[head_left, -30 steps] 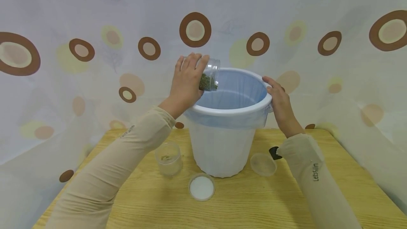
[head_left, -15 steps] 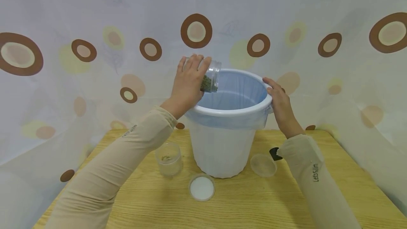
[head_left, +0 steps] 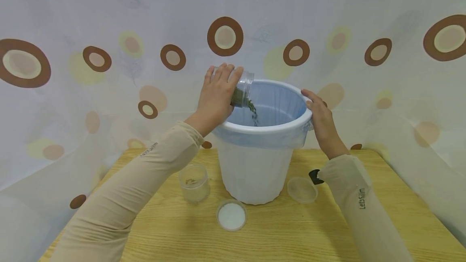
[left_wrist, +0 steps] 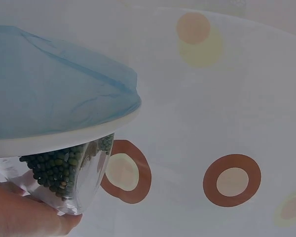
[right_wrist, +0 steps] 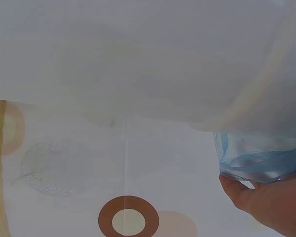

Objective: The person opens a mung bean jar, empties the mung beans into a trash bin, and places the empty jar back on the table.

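My left hand (head_left: 215, 99) grips a clear jar (head_left: 247, 79), tilted with its mouth over the white trash can (head_left: 255, 171). Green mung beans (head_left: 253, 107) spill in a thin stream from the jar's mouth into the can. More mung beans (left_wrist: 54, 170) show inside the jar in the left wrist view, where the can's rim hides part of it. A light blue bag (head_left: 276, 96) lines the can and folds over its outside. My right hand (head_left: 321, 120) holds the can's rim at the right, beside the bunched bag edge (right_wrist: 261, 163).
On the wooden table (head_left: 273, 241), a clear container (head_left: 194, 187) with a few bits inside stands left of the can. A small round dish (head_left: 231, 216) with a white surface lies in front. A clear lid (head_left: 302, 190) and a black object (head_left: 315, 177) lie at right.
Mung beans now fall from the jar's mouth; earlier they lay inside it. The jar in my left hand tips slightly further down. My right hand stays on the rim.
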{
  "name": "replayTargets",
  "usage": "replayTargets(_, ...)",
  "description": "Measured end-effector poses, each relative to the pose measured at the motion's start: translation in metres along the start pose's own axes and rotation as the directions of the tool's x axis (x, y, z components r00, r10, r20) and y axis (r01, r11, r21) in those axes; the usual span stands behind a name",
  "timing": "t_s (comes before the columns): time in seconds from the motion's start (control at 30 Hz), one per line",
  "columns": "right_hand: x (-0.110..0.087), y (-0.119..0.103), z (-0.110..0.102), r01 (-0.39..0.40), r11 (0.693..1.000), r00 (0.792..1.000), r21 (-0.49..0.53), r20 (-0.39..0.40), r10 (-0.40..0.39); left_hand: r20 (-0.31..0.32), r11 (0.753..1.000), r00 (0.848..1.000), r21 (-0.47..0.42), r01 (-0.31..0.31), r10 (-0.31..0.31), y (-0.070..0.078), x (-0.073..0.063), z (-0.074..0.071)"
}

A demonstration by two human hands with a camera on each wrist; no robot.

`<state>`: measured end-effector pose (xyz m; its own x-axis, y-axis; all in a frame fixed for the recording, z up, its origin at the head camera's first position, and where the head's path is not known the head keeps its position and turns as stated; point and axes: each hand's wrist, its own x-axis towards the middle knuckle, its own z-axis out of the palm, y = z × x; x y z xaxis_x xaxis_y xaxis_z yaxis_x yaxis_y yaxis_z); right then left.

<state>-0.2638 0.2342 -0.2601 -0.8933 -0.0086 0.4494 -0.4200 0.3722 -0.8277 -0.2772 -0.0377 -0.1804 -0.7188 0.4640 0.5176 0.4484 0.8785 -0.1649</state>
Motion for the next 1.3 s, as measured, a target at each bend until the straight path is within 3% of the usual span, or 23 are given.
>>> replayTargets(1.3, -0.0008, 0.0012, 0.0004, 0.003, 1.000, 1.000, 0.029, 0.006, -0.003, -0.035, 0.999, 0.999, 0.025, -0.030, 0.031, 0.0007, -0.0004, 0.0015)
